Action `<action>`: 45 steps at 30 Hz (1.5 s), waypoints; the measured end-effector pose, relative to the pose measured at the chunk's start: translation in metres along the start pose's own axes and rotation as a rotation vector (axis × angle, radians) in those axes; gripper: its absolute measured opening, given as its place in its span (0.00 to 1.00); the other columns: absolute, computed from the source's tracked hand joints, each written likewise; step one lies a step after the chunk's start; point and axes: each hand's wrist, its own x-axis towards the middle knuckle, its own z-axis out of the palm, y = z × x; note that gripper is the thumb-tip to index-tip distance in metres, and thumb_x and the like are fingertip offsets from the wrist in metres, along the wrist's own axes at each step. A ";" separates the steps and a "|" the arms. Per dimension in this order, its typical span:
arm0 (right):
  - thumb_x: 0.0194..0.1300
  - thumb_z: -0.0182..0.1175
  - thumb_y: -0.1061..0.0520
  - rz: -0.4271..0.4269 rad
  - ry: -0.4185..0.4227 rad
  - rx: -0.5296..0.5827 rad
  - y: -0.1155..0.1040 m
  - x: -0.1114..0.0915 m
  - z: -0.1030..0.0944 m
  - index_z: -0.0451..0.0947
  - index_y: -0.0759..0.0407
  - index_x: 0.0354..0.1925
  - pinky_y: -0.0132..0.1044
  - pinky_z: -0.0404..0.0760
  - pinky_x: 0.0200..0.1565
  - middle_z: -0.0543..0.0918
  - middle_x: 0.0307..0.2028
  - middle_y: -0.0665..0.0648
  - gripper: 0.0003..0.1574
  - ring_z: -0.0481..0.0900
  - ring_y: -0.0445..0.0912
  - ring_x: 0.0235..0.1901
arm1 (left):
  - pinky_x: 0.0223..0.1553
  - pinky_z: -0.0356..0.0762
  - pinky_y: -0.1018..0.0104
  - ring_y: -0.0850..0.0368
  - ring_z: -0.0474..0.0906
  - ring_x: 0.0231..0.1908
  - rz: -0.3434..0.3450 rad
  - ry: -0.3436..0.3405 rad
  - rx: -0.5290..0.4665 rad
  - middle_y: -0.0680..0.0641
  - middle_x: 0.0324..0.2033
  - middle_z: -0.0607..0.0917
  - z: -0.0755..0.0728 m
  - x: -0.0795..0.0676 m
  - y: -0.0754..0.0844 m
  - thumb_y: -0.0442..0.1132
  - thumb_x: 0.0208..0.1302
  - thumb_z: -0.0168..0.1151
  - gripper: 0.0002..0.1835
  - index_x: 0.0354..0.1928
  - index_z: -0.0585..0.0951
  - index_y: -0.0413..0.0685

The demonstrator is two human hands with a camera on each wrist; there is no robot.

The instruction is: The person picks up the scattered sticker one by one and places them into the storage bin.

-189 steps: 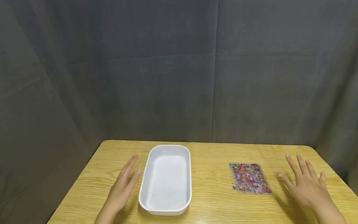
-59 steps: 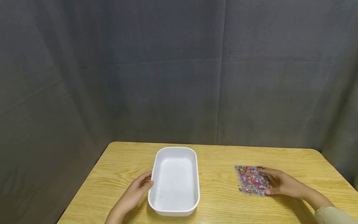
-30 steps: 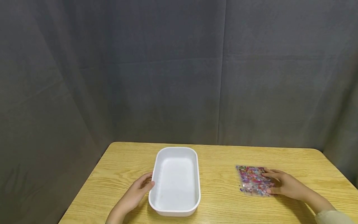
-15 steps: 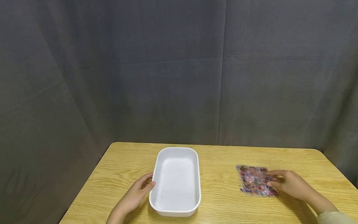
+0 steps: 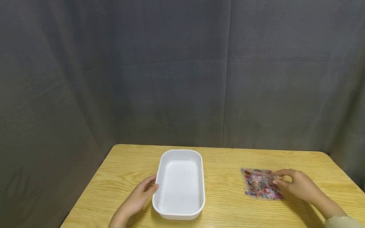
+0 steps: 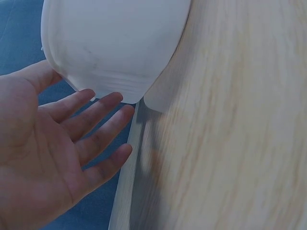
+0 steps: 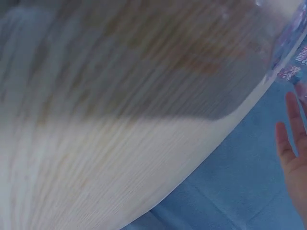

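Observation:
A white rectangular tub [image 5: 180,190] with rounded corners stands upright at the middle left of the table in the head view. My left hand [image 5: 138,198] holds its left side, thumb on the rim and fingers against the outer wall. In the left wrist view, the fingers of the left hand [image 6: 62,139] lie spread by the tub's wall [image 6: 120,52]. Farther right, a flat see-through plastic packet [image 5: 258,183] carries colourful cartoon prints. Thumb and forefinger of my right hand [image 5: 299,185] pinch its right edge. The right wrist view catches only part of the packet [image 7: 290,72] and right hand [image 7: 295,153].
The wood-grain table [image 5: 222,196] spreads under both things, with rounded far corners. A dark grey curtain [image 5: 171,79] hangs behind it and along both sides. Small blue specks [image 5: 246,192] show by the packet's left edge.
From open and apart at first, my left hand came to the tub and my right to the packet. Lately the right thumb and forefinger shifted outward to its edge, and the visible print changed.

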 end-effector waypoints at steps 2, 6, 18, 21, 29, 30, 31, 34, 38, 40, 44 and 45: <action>0.60 0.71 0.49 -0.019 0.040 -0.013 -0.002 0.001 0.001 0.87 0.56 0.46 0.55 0.83 0.38 0.87 0.40 0.56 0.18 0.84 0.55 0.39 | 0.59 0.72 0.40 0.41 0.74 0.57 -0.001 0.004 0.005 0.38 0.59 0.77 0.000 0.000 0.000 0.47 0.75 0.55 0.29 0.70 0.66 0.36; 0.59 0.73 0.51 -0.057 0.101 -0.032 -0.007 0.002 0.004 0.87 0.55 0.44 0.53 0.83 0.36 0.87 0.39 0.54 0.16 0.84 0.52 0.37 | 0.59 0.71 0.40 0.41 0.74 0.57 -0.005 0.009 0.009 0.38 0.59 0.77 0.000 0.000 0.000 0.46 0.75 0.55 0.29 0.70 0.67 0.37; 0.59 0.71 0.48 -0.051 0.035 -0.008 -0.029 0.008 0.003 0.86 0.56 0.48 0.48 0.82 0.36 0.86 0.46 0.61 0.21 0.82 0.50 0.31 | 0.59 0.71 0.40 0.42 0.74 0.57 -0.005 -0.003 -0.001 0.38 0.60 0.77 0.000 0.000 0.001 0.46 0.75 0.55 0.29 0.70 0.66 0.37; 0.60 0.71 0.47 -0.064 0.031 -0.008 -0.034 0.011 0.003 0.86 0.56 0.48 0.47 0.82 0.36 0.85 0.47 0.61 0.21 0.82 0.49 0.31 | 0.59 0.71 0.40 0.42 0.74 0.57 -0.006 -0.004 -0.002 0.38 0.60 0.77 -0.001 -0.001 0.001 0.46 0.75 0.55 0.29 0.70 0.66 0.36; 0.61 0.70 0.48 -0.106 0.045 0.016 -0.046 0.021 0.009 0.86 0.54 0.48 0.54 0.83 0.40 0.85 0.46 0.59 0.19 0.83 0.55 0.43 | 0.60 0.71 0.41 0.42 0.74 0.58 -0.015 -0.005 -0.003 0.40 0.60 0.77 -0.001 -0.001 0.001 0.47 0.75 0.55 0.30 0.71 0.66 0.37; 0.62 0.70 0.48 -0.102 0.040 0.025 -0.048 0.022 0.010 0.85 0.53 0.49 0.54 0.83 0.40 0.85 0.47 0.58 0.18 0.83 0.55 0.43 | 0.60 0.71 0.41 0.42 0.74 0.58 -0.015 -0.006 -0.004 0.40 0.60 0.77 -0.001 -0.001 0.001 0.47 0.75 0.55 0.30 0.71 0.65 0.37; 0.62 0.70 0.48 -0.106 0.035 0.033 -0.051 0.024 0.011 0.85 0.53 0.49 0.54 0.83 0.41 0.85 0.47 0.59 0.19 0.83 0.56 0.44 | 0.60 0.71 0.41 0.42 0.74 0.58 -0.015 -0.006 -0.004 0.40 0.60 0.77 -0.001 -0.001 0.001 0.47 0.75 0.55 0.30 0.71 0.65 0.37; 0.63 0.68 0.46 -0.116 0.024 0.057 -0.057 0.027 0.013 0.85 0.51 0.50 0.58 0.82 0.43 0.84 0.49 0.59 0.19 0.82 0.58 0.48 | 0.60 0.71 0.40 0.42 0.74 0.58 -0.016 -0.005 -0.006 0.40 0.60 0.77 0.000 -0.001 0.000 0.46 0.75 0.55 0.29 0.71 0.66 0.37; 0.63 0.68 0.45 -0.140 0.033 0.071 -0.066 0.032 0.015 0.85 0.50 0.51 0.58 0.82 0.46 0.85 0.50 0.56 0.19 0.81 0.58 0.50 | 0.60 0.70 0.40 0.42 0.74 0.58 -0.010 -0.004 -0.009 0.39 0.60 0.77 0.000 0.000 -0.002 0.45 0.75 0.55 0.29 0.71 0.66 0.37; 0.63 0.68 0.45 -0.151 0.040 0.071 -0.071 0.035 0.017 0.84 0.49 0.51 0.59 0.81 0.48 0.85 0.50 0.55 0.19 0.80 0.58 0.51 | 0.60 0.70 0.40 0.42 0.74 0.58 -0.008 -0.004 -0.011 0.39 0.60 0.77 -0.001 0.000 -0.002 0.46 0.75 0.55 0.29 0.70 0.66 0.37; 0.64 0.68 0.47 -0.178 0.040 0.073 -0.079 0.040 0.022 0.84 0.50 0.51 0.59 0.80 0.50 0.84 0.50 0.53 0.18 0.80 0.58 0.52 | 0.60 0.70 0.40 0.43 0.74 0.58 -0.013 -0.005 -0.007 0.40 0.60 0.77 -0.001 0.001 -0.003 0.46 0.75 0.55 0.29 0.71 0.66 0.38; 0.64 0.68 0.48 -0.186 0.039 0.072 -0.081 0.042 0.024 0.84 0.50 0.51 0.59 0.80 0.50 0.84 0.50 0.54 0.18 0.80 0.58 0.53 | 0.60 0.70 0.41 0.44 0.74 0.57 -0.015 -0.004 -0.006 0.40 0.60 0.77 -0.001 0.001 -0.003 0.47 0.75 0.55 0.29 0.71 0.66 0.38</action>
